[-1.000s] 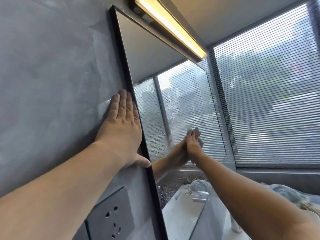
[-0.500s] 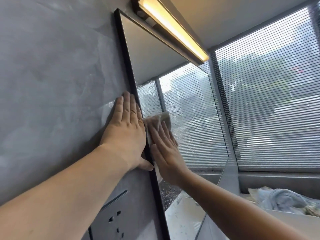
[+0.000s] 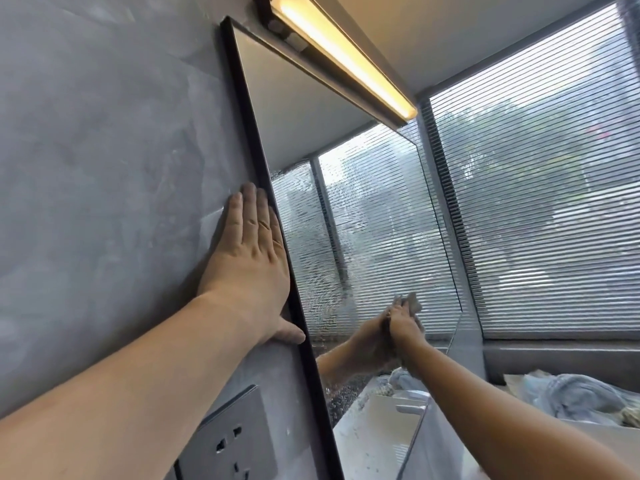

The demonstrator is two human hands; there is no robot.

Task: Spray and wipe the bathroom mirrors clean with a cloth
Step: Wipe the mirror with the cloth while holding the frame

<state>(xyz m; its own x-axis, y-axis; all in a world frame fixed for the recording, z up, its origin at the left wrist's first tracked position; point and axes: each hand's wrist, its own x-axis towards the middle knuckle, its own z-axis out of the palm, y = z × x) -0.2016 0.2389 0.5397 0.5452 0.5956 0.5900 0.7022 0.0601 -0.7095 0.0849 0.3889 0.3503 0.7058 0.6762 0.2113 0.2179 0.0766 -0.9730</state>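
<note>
- My left hand (image 3: 249, 268) lies flat on the grey wall (image 3: 104, 168), just beside the mirror's black frame (image 3: 246, 133). My thumb touches the frame. This hand holds nothing.
- My right hand (image 3: 403, 322) is far across the mirror (image 3: 381, 216), near its lower right side. Its grip looks flat, with straight fingers pressing the grey cloth (image 3: 412, 301) onto the glass. A bit of cloth pokes out above them.
- Spray drops (image 3: 311, 258) cover the mirror between my two hands.
- I think the wiping is only partly done.
- To do it well, I would press evenly and sweep in long rows that overlap. I would go right up to the frame so no drops get left.
</note>
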